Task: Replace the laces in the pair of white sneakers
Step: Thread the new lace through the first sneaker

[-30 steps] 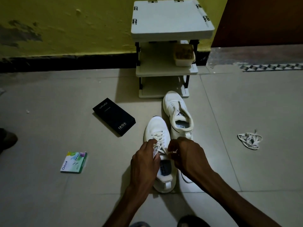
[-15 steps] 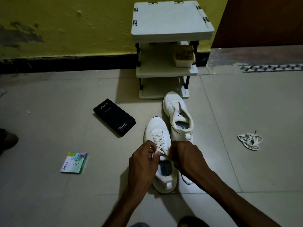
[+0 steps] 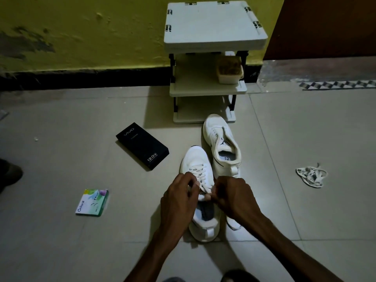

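Two white sneakers stand on the tiled floor. The near sneaker (image 3: 195, 159) carries a white lace (image 3: 200, 173) crossed through its eyelets. My left hand (image 3: 179, 198) and my right hand (image 3: 234, 197) sit over its tongue, each pinching a lace end at the top eyelets. The far sneaker (image 3: 220, 143) lies just behind and to the right, with no lace and its tongue open. A loose bundle of white laces (image 3: 311, 176) lies on the floor at the right.
A white three-tier rack (image 3: 213, 27) stands against the yellow wall, holding a small tub (image 3: 230, 73). A black phone box (image 3: 142, 145) lies left of the sneakers, a small green card pack (image 3: 92, 202) further left. A dark shoe (image 3: 10, 174) shows at the left edge.
Both hands have stayed on the near sneaker's lace ends, shifting only slightly closer together at the top eyelets. Nothing else has moved.
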`<state>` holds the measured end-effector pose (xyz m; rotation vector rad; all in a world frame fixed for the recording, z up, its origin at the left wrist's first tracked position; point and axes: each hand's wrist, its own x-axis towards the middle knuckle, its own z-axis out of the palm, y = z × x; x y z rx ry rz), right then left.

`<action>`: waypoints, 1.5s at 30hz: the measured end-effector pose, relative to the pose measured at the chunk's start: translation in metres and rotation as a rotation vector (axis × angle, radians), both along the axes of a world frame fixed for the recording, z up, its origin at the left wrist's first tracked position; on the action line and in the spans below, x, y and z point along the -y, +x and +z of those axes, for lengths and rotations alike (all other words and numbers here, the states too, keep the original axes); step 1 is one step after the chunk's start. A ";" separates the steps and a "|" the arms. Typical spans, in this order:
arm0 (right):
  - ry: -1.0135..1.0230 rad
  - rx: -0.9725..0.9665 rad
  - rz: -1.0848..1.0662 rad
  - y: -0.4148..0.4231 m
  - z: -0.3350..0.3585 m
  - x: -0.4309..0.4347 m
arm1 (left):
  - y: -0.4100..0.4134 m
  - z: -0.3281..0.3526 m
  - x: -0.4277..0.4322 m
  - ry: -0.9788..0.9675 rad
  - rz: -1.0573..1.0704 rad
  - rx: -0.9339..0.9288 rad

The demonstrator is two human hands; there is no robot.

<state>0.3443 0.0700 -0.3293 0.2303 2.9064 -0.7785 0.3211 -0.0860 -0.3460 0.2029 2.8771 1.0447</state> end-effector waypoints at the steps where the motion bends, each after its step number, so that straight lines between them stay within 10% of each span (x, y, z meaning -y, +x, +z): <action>1: -0.062 -0.014 -0.033 -0.001 -0.002 -0.004 | 0.001 -0.001 0.000 0.019 -0.007 0.003; 14: 0.078 -0.011 0.021 -0.018 0.005 -0.015 | 0.011 -0.001 -0.009 -0.059 -0.008 -0.079; 23: -0.135 0.433 0.161 -0.024 0.052 -0.034 | 0.008 0.005 -0.007 0.006 -0.074 0.006; 31: -0.623 0.324 0.146 -0.022 0.108 -0.033 | -0.017 0.036 -0.033 0.166 -0.196 0.196; 45: -0.382 0.219 0.099 -0.008 0.041 -0.019 | -0.041 0.080 -0.018 0.347 -0.178 0.066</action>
